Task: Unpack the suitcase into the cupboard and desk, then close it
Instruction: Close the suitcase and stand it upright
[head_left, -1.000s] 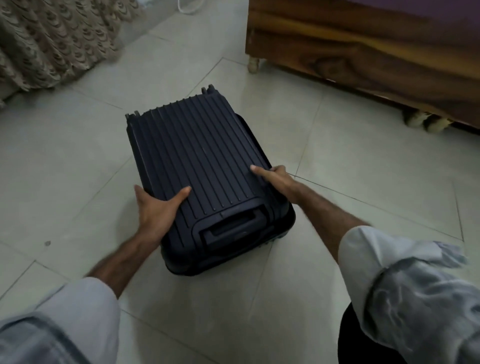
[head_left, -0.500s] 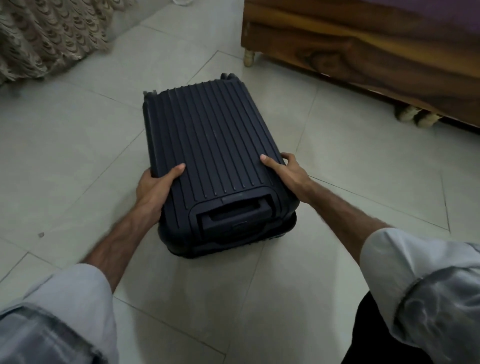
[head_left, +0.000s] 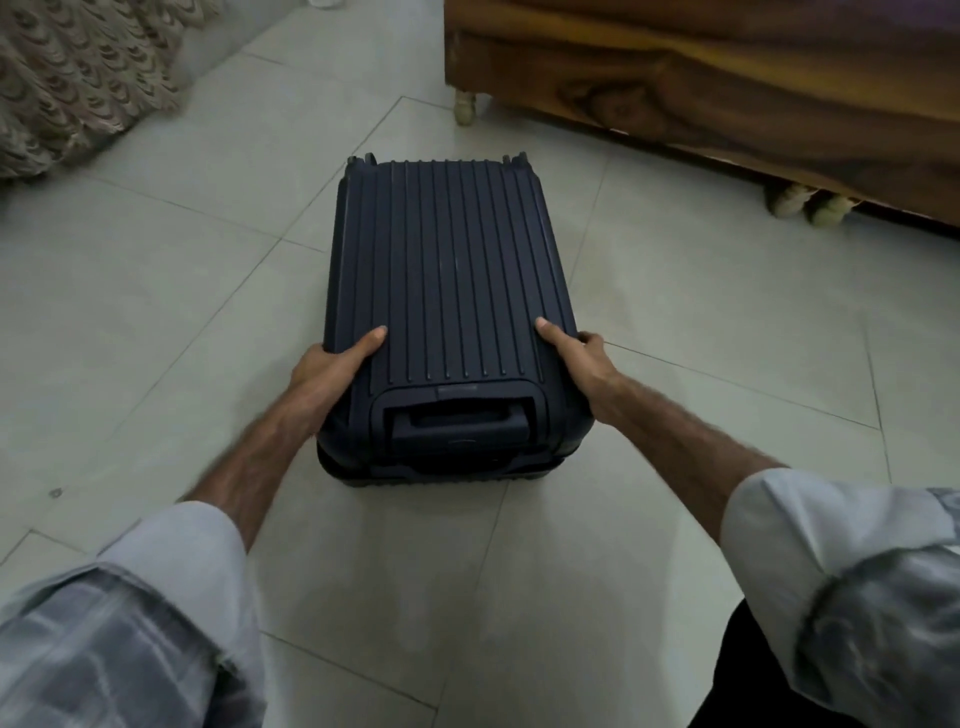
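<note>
A dark navy hard-shell suitcase lies flat on the pale tiled floor, its ribbed lid facing up and its shells closed together. The recessed telescopic handle sits at the end nearest the person, between the two hands; two wheels show at the far end, well beyond the fingertips.

The left hand grips the suitcase's near left corner: the thumb lies flat on the ribbed top, and the other fingers wrap down the side wall out of sight, so how they lie cannot be told. The right hand grips the near right corner in mirror fashion, thumb stretched along the top edge, the remaining fingers curled over the side wall. Both forearms come in from the bottom corners with light sleeves rolled up.

A small strip sits just above the handle recess, between the two thumbs; it may carry a label, but any writing on it is too small and dark to read. No brand name can be made out elsewhere on the shell.

Beyond the right fingers, up and to the right, stands a wooden bed frame on pale feet. Far up and left of the left fingers hangs a patterned curtain.
</note>
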